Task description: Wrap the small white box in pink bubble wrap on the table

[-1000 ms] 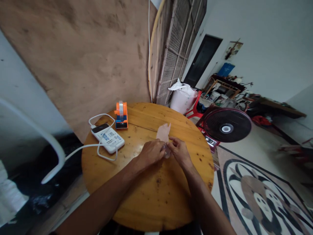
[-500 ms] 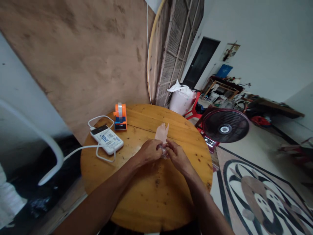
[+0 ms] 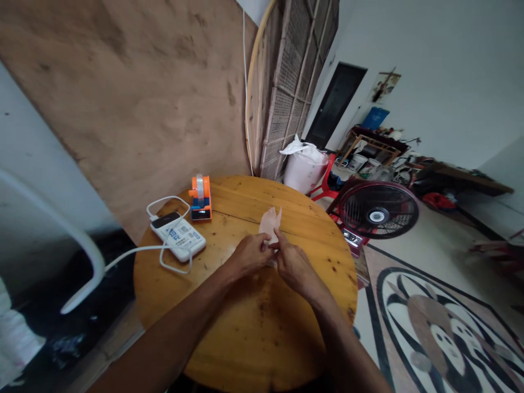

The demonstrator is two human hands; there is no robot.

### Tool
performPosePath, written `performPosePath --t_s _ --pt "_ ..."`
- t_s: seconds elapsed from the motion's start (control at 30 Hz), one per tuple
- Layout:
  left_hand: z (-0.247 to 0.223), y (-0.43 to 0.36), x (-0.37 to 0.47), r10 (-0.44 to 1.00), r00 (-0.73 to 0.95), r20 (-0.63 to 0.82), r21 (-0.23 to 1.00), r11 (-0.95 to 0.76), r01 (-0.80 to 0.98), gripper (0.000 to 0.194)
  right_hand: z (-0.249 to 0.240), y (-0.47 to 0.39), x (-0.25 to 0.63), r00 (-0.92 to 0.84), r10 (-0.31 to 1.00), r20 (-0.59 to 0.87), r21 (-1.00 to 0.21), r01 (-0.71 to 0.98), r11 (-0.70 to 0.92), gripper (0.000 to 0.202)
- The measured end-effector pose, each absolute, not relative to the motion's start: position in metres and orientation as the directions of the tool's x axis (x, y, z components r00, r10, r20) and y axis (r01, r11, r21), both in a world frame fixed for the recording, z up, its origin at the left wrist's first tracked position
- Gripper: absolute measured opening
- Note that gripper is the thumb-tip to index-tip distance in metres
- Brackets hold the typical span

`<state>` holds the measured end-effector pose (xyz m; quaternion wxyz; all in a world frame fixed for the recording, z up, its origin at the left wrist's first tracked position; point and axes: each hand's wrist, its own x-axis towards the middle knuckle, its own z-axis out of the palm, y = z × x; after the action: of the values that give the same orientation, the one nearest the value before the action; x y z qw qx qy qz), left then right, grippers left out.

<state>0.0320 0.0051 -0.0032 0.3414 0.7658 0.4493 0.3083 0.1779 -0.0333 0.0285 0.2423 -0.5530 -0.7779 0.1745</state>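
Note:
A pale pink, thin folded piece that looks like paper (image 3: 269, 222) stands up from between my hands over the round wooden table, its upper end split into points. My left hand (image 3: 250, 254) is closed on its lower part, thumb and fingers pinched together. My right hand (image 3: 295, 263) meets it from the other side, index finger pointing up along the sheet and the thumb close to the left fingertips. The fingers hide the lower end of the piece.
On the round table (image 3: 229, 349), a tape dispenser (image 3: 200, 199) stands at the back left. Beside it lies a white power bank (image 3: 180, 238) with a looped white cable (image 3: 135, 248). A fan (image 3: 376, 213) and a white sack (image 3: 305, 166) stand beyond the table.
My right hand has shifted slightly up and left, its index finger now straighter against the pink piece. A clear, shiny bit seen between the fingers before is now mostly covered.

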Motion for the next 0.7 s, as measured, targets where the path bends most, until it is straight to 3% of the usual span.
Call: performPosePath --t_s 0.1,0.27,0.47,0.6,0.7 --pt "-0.003 0.004 0.033 0.922 0.365 0.13 0.813 -0.31 0.493 0.028 0.032 -0.036 0.175 -0.253 0.963 0.091 -0.457 0.849 0.266 0.064" --pt "0.0 0.001 0.033 0.916 0.367 0.164 0.782 -0.348 0.518 0.06 0.032 -0.039 0.175 -0.233 0.967 0.103 -0.543 0.802 0.251 0.064" --pt "0.003 -0.002 0.032 0.885 0.413 0.217 0.728 -0.428 0.535 0.045 0.029 -0.034 0.182 -0.246 0.961 0.13 -0.644 0.716 0.27 0.062" --pt "-0.003 0.001 0.032 0.917 0.368 0.158 0.732 -0.358 0.58 0.045 0.021 -0.028 0.19 -0.256 0.955 0.149 -0.742 0.609 0.279 0.055" --pt "-0.004 0.003 0.033 0.912 0.38 0.153 0.701 -0.371 0.609 0.022 0.016 -0.021 0.197 -0.261 0.957 0.127 -0.839 0.487 0.244 0.048"
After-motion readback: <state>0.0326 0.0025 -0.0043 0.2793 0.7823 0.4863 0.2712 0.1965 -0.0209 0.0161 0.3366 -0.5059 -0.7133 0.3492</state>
